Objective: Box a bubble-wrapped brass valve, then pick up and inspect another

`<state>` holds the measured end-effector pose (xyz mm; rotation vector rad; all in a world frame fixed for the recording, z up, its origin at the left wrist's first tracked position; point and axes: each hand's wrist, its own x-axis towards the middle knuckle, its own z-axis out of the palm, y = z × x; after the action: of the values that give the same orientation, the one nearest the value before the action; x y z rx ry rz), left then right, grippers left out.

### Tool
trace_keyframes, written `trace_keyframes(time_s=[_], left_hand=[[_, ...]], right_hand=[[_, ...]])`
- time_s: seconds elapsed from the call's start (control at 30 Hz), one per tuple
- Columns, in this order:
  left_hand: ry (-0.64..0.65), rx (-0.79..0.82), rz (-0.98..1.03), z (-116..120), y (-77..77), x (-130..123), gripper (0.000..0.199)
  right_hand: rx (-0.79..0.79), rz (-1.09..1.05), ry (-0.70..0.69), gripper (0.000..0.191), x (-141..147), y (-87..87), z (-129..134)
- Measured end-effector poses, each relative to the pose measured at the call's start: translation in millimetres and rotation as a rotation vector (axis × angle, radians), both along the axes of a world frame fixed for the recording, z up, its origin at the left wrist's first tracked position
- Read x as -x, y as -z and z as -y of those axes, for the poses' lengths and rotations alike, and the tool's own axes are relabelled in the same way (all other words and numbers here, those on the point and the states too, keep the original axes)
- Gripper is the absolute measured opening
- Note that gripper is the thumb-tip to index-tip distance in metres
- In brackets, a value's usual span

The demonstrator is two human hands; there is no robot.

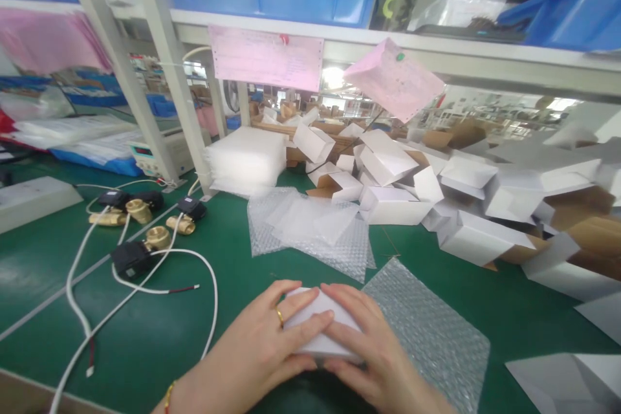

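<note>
under left hand (264,346), half-hidden box (320,344)

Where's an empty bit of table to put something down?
Bare green table shows between the white cables and the bubble wrap pile, and between the lone bubble wrap sheet and the white boxes. It's crowded around the brass valves and among those boxes.

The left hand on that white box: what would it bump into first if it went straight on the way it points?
Past the white box it already touches, the left hand would probably meet the fingers of the right hand, though depth is hard to judge from one view.
</note>
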<state>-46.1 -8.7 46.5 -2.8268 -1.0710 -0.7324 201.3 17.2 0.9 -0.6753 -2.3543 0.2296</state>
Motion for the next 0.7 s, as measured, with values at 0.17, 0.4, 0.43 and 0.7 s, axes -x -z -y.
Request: trace_keyframes(time_s=[0.17, 0.4, 0.43, 0.7], left_hand=[[0.017, -0.056, -0.095, 2.4, -19.9, -4.0, 0.060], [0.023, -0.071, -0.068, -2.8, -12.5, 4.7, 0.054], [0.017, -0.066, -0.051, -3.1, -9.6, 6.1, 0.054], [0.018, 0.002, 0.108, 1.9, 35.3, 10.2, 0.069]], right_hand=[[0.119, 0.090, -0.068, 0.037, -2.9, -20.8, -2.7], [0.170, 0.088, -0.091, 0.037, -3.9, -39.5, -7.0], [0.172, 0.093, -0.092, 0.038, -3.9, -39.6, -7.0], [0.076, 0.197, -0.007, 0.072, -6.2, -12.7, 6.8]])
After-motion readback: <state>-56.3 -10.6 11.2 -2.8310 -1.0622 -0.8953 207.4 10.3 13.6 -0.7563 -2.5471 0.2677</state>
